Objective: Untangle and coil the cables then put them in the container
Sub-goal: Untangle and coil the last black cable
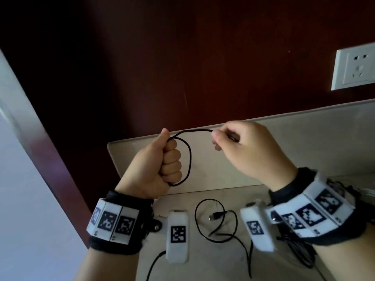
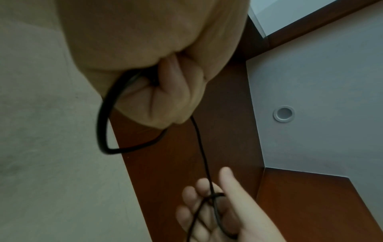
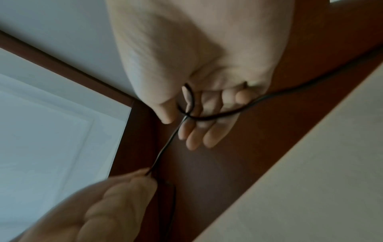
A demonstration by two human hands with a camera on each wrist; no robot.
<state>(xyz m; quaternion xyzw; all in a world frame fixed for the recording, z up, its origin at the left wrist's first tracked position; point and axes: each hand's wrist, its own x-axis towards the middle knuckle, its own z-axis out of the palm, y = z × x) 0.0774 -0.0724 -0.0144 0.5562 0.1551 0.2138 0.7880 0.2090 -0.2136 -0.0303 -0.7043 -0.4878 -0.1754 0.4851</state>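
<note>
Black cable [image 1: 187,157] is up in the air btwn both hands, looped round the left hand [image 1: 156,165], which is fisted tight on it. Right hand [image 1: 251,151] pinches the strand w/ thumb + fingers. Another cable [image 1: 218,222] w/ USB plug [image 1: 215,216] lies on the table [image 1: 324,138] below.

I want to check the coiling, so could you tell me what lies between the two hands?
A short run of the black cable spans from the left hand to the right hand, clearest in the head view.

The cable [image 1: 187,157] is black and smooth, like rubber. The tabletop [image 1: 213,260] is pale and dull. The wall panel [image 1: 182,57] behind is dark red-brown wood, a bit shiny. The socket [image 1: 355,69] is white plastic.
</note>
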